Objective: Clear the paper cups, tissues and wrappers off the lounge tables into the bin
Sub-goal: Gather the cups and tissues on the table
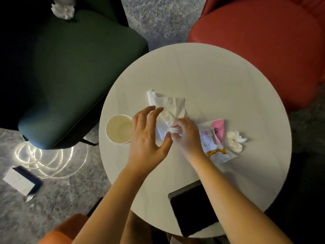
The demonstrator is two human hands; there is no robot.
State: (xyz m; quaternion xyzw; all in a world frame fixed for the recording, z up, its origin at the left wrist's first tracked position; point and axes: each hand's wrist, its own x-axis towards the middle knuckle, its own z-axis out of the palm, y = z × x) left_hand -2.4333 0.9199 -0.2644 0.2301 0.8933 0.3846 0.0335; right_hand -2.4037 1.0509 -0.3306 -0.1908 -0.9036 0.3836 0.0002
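Observation:
A flat white tissue (pixel 169 106) lies near the middle of the round white table (pixel 211 76). My right hand (pixel 186 133) pinches its near end between curled fingers. My left hand (pixel 149 132) hovers over the tissue's left side with fingers spread, holding nothing. An upright paper cup (pixel 118 129), which looks empty, stands just left of my left hand. A printed white and pink wrapper (pixel 215 138) lies right of my right hand, partly under my wrist. A crumpled tissue ball (pixel 234 140) sits beside the wrapper's right edge.
A dark tablet (pixel 191 206) lies at the table's near edge. A dark green chair (pixel 73 73) carrying another crumpled tissue (pixel 63 7) stands to the left, a red chair (pixel 263 41) to the right. A glowing cable coil (pixel 44 159) and a small box (pixel 21 181) lie on the carpet.

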